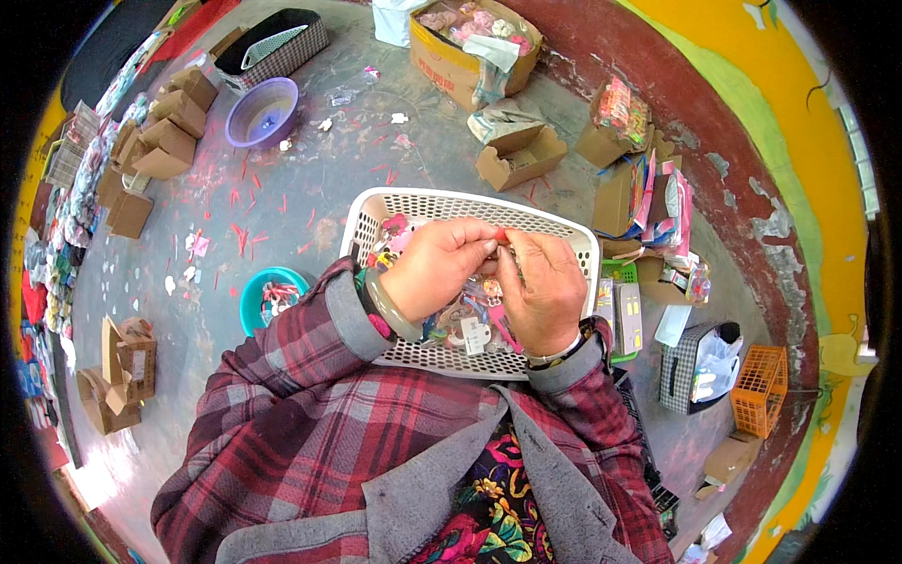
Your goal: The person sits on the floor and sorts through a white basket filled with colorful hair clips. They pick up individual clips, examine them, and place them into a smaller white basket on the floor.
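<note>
My left hand and my right hand meet above a white perforated plastic basket. Both are closed, fingertips pinched together on a small red piece. Most of that piece is hidden by the fingers, so its exact kind does not show. Inside the basket lie many small colourful items, among them a pink piece near the left wall and a white card between my wrists. My hands and forearms cover part of the contents.
Left of the basket stands a teal bowl of small red and white pieces. Farther off are a purple basin and a large cardboard box. An orange crate sits at right. Red strips litter the floor.
</note>
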The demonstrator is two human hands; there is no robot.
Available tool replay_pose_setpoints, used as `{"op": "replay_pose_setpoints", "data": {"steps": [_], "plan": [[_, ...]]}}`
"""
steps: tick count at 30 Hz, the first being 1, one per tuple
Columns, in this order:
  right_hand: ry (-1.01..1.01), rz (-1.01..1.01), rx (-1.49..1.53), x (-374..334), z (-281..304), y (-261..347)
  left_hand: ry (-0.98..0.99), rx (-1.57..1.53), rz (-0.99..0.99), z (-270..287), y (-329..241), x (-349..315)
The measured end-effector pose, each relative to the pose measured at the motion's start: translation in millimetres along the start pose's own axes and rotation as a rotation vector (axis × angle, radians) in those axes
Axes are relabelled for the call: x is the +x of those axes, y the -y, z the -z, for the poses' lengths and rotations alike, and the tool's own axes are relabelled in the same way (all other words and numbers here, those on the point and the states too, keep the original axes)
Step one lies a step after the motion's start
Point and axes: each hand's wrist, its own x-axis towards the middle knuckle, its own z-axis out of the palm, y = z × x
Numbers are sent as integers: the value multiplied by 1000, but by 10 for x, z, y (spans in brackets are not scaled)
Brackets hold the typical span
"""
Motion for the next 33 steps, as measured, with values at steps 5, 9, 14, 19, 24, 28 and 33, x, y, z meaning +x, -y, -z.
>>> {"op": "replay_pose_setpoints", "data": {"steps": [5, 9, 14, 19, 24, 28, 33], "plan": [[-5, 33, -90, -17, -15, 2, -19, 267, -114, -53, -63, -44], [11, 66, -173, -19, -7, 11, -19, 514, -239, -71, -93, -65], [10, 90, -186, -16, -13, 4, -13, 801, -399, -32, -41, -40], [21, 69, -175, -19, -5, 6, 15, 735, -340, -58, -92, -54], [9, 31, -118, 3, 4, 20, 2, 688, -396, -42, -39, -40], [35, 1, -96, -1, 23, 25, 44, 767, -374, -50, -96, -54], [29, 12, -87, -11, 12, 9, 43, 789, -434, -14, 1, -37]]}}
